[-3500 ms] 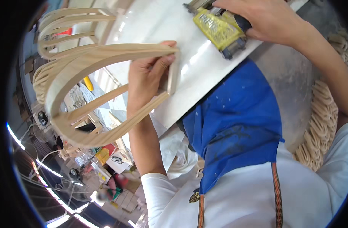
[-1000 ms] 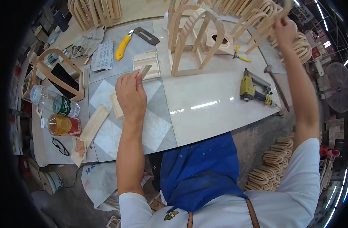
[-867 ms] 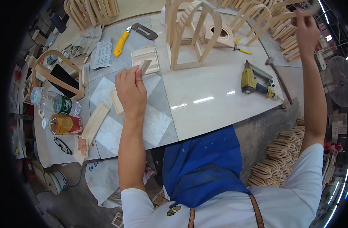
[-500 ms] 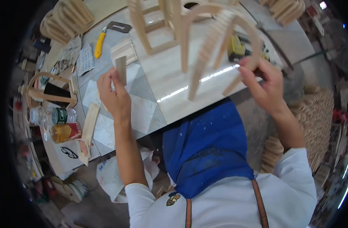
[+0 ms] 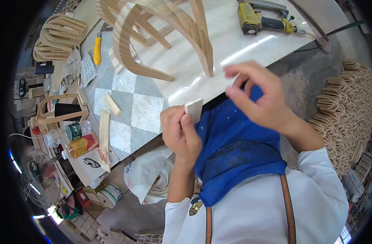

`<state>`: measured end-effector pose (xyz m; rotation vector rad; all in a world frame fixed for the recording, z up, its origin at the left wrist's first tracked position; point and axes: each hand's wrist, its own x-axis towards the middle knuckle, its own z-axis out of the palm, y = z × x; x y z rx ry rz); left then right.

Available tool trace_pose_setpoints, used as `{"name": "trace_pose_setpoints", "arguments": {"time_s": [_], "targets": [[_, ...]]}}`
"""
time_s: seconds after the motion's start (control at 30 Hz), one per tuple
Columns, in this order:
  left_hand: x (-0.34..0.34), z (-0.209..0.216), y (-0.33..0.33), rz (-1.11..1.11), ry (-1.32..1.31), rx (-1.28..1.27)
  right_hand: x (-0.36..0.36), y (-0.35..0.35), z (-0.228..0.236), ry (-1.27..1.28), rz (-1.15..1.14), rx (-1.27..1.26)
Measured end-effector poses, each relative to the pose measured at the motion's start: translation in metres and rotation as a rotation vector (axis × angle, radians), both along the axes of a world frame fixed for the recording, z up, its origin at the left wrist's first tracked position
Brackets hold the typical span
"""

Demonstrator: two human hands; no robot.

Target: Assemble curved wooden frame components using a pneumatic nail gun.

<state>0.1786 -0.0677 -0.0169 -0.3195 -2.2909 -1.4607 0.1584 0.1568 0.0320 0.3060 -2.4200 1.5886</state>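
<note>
My left hand (image 5: 181, 132) is closed around a thin, flat, pale piece (image 5: 194, 109) that juts up past the thumb, in front of my blue apron. I cannot make out its material. To its right, my right hand (image 5: 261, 95) is raised near the table's front edge, fingers bent and apart, with nothing visible in them. Beyond both hands a curved pale wooden frame (image 5: 123, 38) stands on the glossy table top (image 5: 230, 51), its leg ends resting on the surface. Further bent wooden parts stand behind it, partly hidden.
A yellow-and-black nail gun (image 5: 251, 20) with a hose lies at the back right. On the left are a yellow-handled knife (image 5: 97, 51), a small wood strip (image 5: 113, 104), plastic bottles (image 5: 82, 145) and glasses (image 5: 91, 162). Stacked curved wood parts (image 5: 344, 118) fill the right side.
My right hand has let go of the curved wooden frame, which now stands on the table. Both hands are closer together, the left still holding the flat piece. The view has turned.
</note>
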Motion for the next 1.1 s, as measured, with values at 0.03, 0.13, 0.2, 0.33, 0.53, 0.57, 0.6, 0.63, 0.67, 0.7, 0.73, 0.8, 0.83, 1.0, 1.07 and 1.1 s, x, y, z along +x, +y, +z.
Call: {"name": "trace_pose_setpoints", "arguments": {"time_s": [0.03,0.13,0.2,0.33,0.53,0.57,0.6,0.63,0.67,0.7,0.73,0.8,0.83,1.0,1.07,1.1], "targets": [[0.000,-0.001,0.008,-0.008,-0.007,-0.005,0.011,-0.001,-0.002,-0.118,0.067,-0.025],[-0.002,-0.002,0.030,-0.091,-0.082,0.034,0.031,-0.009,-0.012,-0.356,0.120,-0.248],[-0.001,-0.002,0.045,-0.140,-0.099,0.024,0.035,-0.006,-0.023,-0.352,0.103,-0.264],[-0.007,-0.010,0.053,-0.201,-0.088,0.033,0.034,0.008,-0.036,-0.271,0.027,-0.266],[-0.046,-0.007,0.060,0.057,-0.186,-0.151,-0.007,0.045,-0.040,0.327,-0.167,0.490],[-0.057,-0.008,0.063,-0.004,-0.173,-0.249,-0.014,0.048,-0.043,0.318,-0.169,0.486],[-0.064,-0.010,0.065,-0.074,-0.161,-0.346,-0.021,0.053,-0.043,0.354,-0.136,0.606],[-0.067,-0.007,0.060,-0.074,-0.170,-0.363,-0.029,0.051,-0.043,0.395,-0.093,0.711],[-0.068,-0.005,0.054,-0.087,-0.263,-0.322,-0.036,0.048,-0.044,0.392,-0.053,0.732],[-0.067,-0.007,0.051,-0.100,-0.363,-0.277,-0.042,0.044,-0.047,0.375,-0.051,0.717],[-0.065,-0.004,0.056,-0.087,-0.364,-0.240,-0.047,0.047,-0.051,0.343,0.004,0.747],[-0.060,-0.010,0.046,-0.127,-0.339,-0.267,-0.056,0.047,-0.061,0.328,0.094,0.718],[-0.060,-0.011,0.037,-0.149,-0.297,-0.288,-0.061,0.045,-0.065,0.311,0.093,0.699],[-0.063,-0.022,0.020,-0.218,-0.346,-0.210,-0.071,0.032,-0.079,0.440,0.145,0.518],[-0.063,-0.025,0.019,-0.234,-0.321,-0.271,-0.071,0.028,-0.082,0.425,0.140,0.495],[-0.063,-0.026,0.018,-0.251,-0.287,-0.323,-0.070,0.026,-0.083,0.417,0.136,0.483]]}}
